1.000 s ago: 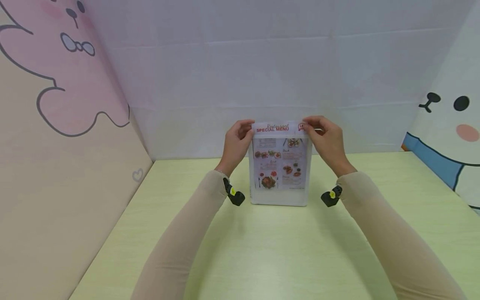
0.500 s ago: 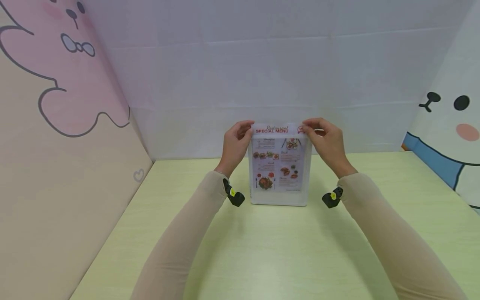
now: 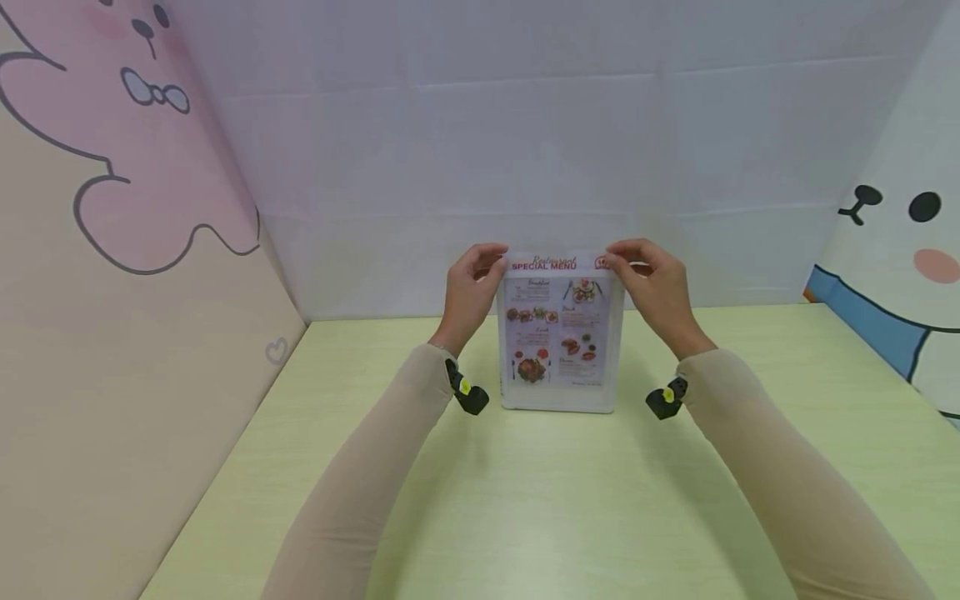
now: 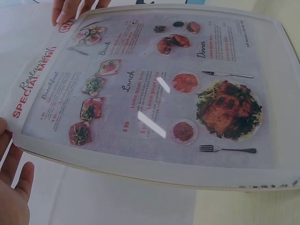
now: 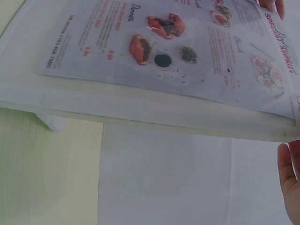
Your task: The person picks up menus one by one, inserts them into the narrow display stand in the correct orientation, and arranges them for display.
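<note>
A white-rimmed upright display holder point(image 3: 558, 398) stands on the table. Inside it is a printed menu sheet point(image 3: 557, 333), headed "Restaurant SPECIAL MENU", whose top strip sticks out above the holder's upper edge. My left hand point(image 3: 471, 287) pinches the sheet's upper left corner between thumb and fingers. At the opposite upper corner my right hand point(image 3: 658, 287) pinches it likewise. The left wrist view shows the menu point(image 4: 112, 51) behind the clear front, with a pale band of holder point(image 4: 281, 140) below its bottom edge. Fingers of the right hand point(image 5: 291, 183) appear at the right wrist view's edge.
The pale yellow-green table point(image 3: 510, 517) runs back to a white cloth wall point(image 3: 555, 150) close behind the holder. Cartoon-printed walls point(image 3: 172, 200) flank both sides. A white foot point(image 5: 51, 122) juts out behind the holder.
The menu sheet has slid lower in the holder, so less of its top strip shows above the edge. Both hands have moved slightly down with it; the holder has stayed put.
</note>
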A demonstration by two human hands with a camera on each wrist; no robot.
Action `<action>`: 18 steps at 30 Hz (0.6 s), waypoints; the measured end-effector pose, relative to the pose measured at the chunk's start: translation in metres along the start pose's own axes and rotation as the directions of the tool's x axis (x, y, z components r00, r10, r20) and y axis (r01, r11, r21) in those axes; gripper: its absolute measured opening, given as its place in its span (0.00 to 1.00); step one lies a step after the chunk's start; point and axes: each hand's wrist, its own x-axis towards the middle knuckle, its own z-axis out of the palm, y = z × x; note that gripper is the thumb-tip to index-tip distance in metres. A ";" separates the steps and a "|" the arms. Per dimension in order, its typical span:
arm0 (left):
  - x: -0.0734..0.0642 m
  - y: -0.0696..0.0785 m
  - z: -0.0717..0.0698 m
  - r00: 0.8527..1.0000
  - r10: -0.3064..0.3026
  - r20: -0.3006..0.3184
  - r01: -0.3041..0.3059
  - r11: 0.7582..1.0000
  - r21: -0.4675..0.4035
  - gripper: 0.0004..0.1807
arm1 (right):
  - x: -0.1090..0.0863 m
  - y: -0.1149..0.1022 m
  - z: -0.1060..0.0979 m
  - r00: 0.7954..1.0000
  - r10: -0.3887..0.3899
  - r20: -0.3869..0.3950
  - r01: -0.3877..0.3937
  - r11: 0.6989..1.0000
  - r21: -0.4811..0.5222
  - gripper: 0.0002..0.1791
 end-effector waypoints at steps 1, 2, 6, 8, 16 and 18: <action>0.000 0.000 0.000 1.000 0.002 0.002 -0.002 1.000 -0.001 0.12 | 0.000 0.001 0.000 1.000 0.002 0.004 -0.002 1.000 0.001 0.14; 0.001 0.000 0.000 1.000 0.004 0.004 -0.004 1.000 -0.004 0.11 | 0.000 0.001 0.000 1.000 -0.001 0.008 0.001 1.000 -0.002 0.14; 0.003 -0.002 0.000 1.000 0.005 0.010 -0.005 1.000 -0.019 0.12 | 0.002 0.003 0.000 1.000 -0.003 0.015 0.003 1.000 -0.009 0.14; 0.004 -0.002 0.000 1.000 0.000 0.014 0.000 1.000 -0.025 0.12 | 0.002 0.003 0.000 1.000 0.001 0.013 -0.001 1.000 -0.010 0.14; 0.006 -0.002 -0.002 0.999 -0.011 0.036 0.012 1.000 -0.021 0.10 | 0.004 0.004 0.001 1.000 0.016 0.004 -0.016 1.000 -0.005 0.14; 0.007 -0.003 -0.002 0.999 -0.016 0.044 0.017 1.000 -0.026 0.09 | 0.003 0.004 0.001 1.000 0.029 0.003 -0.029 1.000 -0.005 0.15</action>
